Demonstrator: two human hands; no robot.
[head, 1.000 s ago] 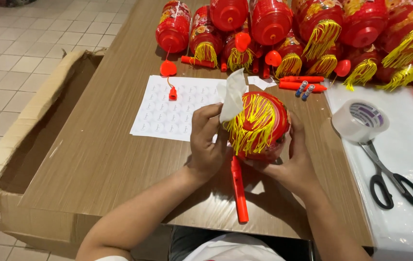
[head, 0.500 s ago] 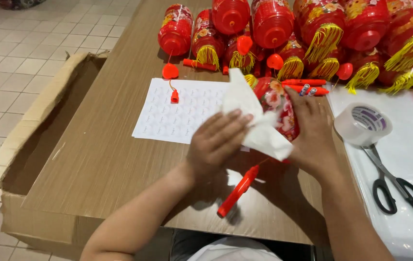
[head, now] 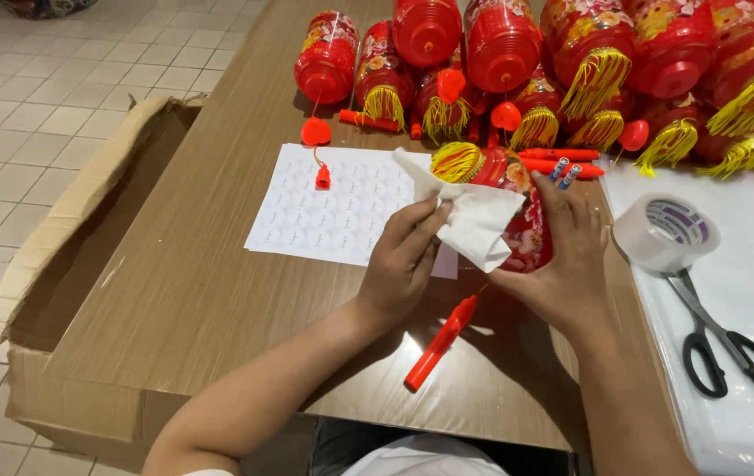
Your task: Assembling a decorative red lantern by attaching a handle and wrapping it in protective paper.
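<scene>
On wooden table (head: 174, 291): red lantern (head: 527, 220), tilted since a second ago (yellow tassel (head: 456, 161) now up-left), cupped in right hand (head: 562, 264). Left hand (head: 403, 260) pinches white cloth (head: 474, 216) against it; wiping apparently continues. Orange handle stick (head: 440, 342) dangles below; sticker sheet (head: 333, 211) behind.

Bare tabletop (head: 183, 291) lies open left of the sticker sheet (head: 333, 207) — lanterns (head: 500, 44) block the far edge; tape roll (head: 663, 234) and scissors (head: 729, 348) crowd the right.
</scene>
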